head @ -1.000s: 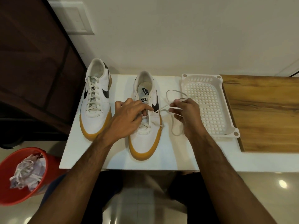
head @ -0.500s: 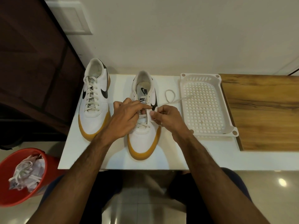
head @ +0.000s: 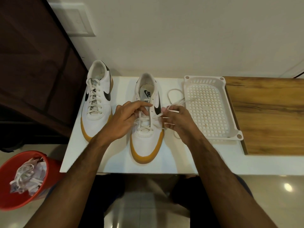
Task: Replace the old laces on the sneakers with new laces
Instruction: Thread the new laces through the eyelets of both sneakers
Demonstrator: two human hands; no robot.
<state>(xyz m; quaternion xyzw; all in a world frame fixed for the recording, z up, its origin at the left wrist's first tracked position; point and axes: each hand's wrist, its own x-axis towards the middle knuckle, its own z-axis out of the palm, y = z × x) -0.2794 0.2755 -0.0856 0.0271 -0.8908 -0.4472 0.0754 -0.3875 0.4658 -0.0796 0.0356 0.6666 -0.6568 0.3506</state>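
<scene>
Behind everything runs a pale wall, with a dark wooden panel (head: 32, 71) on the far left and glossy floor tiles near you. Your work sits on a white table (head: 115, 162), which a wood-grain top (head: 266, 116) adjoins on the right. A red bin (head: 21, 178) near left holds what look like discarded laces. An empty white perforated tray (head: 212, 106) lies right of the shoes.

The left sneaker (head: 97, 99) looks fully laced, so you are judged to be mid-way through the second one. The right sneaker (head: 146, 122) has only its lower eyelets crossed. Your left hand (head: 125, 119) rests on its tongue, fingers curled round the left lace strand. Your right hand (head: 177, 119) pinches the new lace (head: 174, 97) beside the right eyelets, and the slack loops toward the tray.

Next, you probably need to aim the lace tip into the next free eyelet and pull the slack through evenly.
</scene>
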